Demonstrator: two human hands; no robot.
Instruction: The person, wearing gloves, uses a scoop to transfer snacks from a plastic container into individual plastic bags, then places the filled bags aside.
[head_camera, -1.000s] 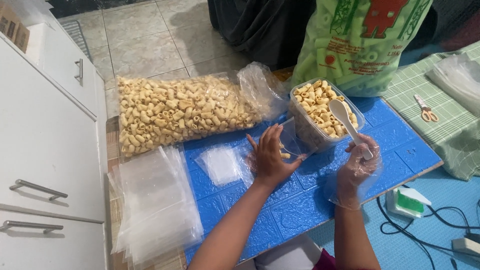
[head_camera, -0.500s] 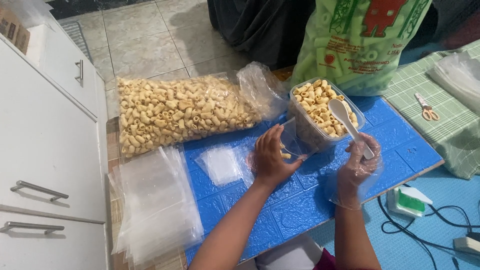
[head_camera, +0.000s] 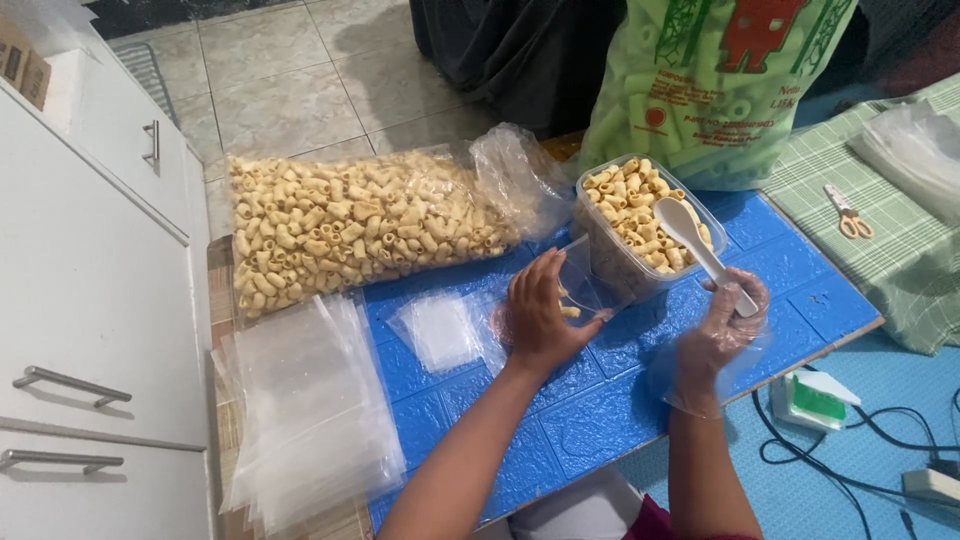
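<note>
Small clear pouch (head_camera: 580, 290) held open on the blue mat (head_camera: 600, 420), touching the snack tub (head_camera: 640, 240).

The left hand (head_camera: 540, 320) grips the pouch, a few tube snacks inside. The right hand (head_camera: 725, 330), in a loose plastic glove, clasps the white spoon (head_camera: 700, 250), its bowl resting on the snacks in the tub. The large snack bag (head_camera: 350, 225) lies behind; empty pouches (head_camera: 300, 410) are stacked to the left.

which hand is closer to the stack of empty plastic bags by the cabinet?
Left. The left hand holds a small clear bag mid-mat, right of the stack of empty plastic bags. The right hand, gloved and gripping the white spoon, is farther right.
</note>
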